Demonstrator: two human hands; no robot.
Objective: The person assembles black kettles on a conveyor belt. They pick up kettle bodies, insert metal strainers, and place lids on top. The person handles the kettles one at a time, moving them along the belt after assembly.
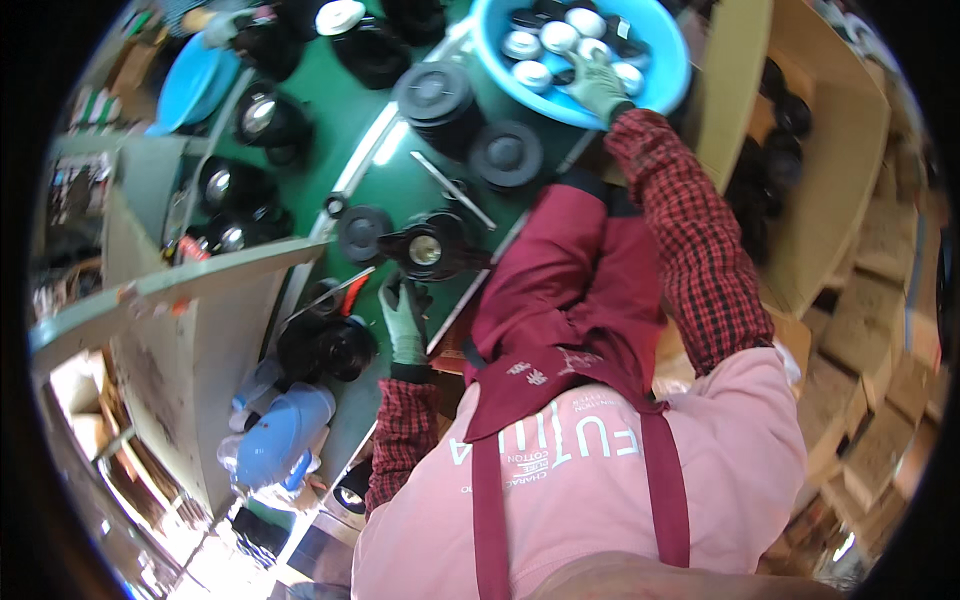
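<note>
My right hand (598, 86), in a pale green glove, reaches into a blue basin (678, 85) of round white-and-black caps. Its fingers are stretched out, and the tips touch or nearly touch a white cap (593, 50). My left hand (403, 312), gloved the same way with dark fingertips, rests on the green bench with fingers apart. Just beyond it lies a black housing (430, 248) with side tabs and a bright round centre. Whether the left fingertips touch that housing I cannot tell. A tool with an orange handle (355, 290) lies beside this hand.
Black round lids (506, 155) and a stack of black discs (435, 95) stand on the green bench (345, 120). A thin metal rod (455, 190) lies among them. At right is an open cardboard box (830, 200) holding black parts. Shiny black housings (232, 185) line the left.
</note>
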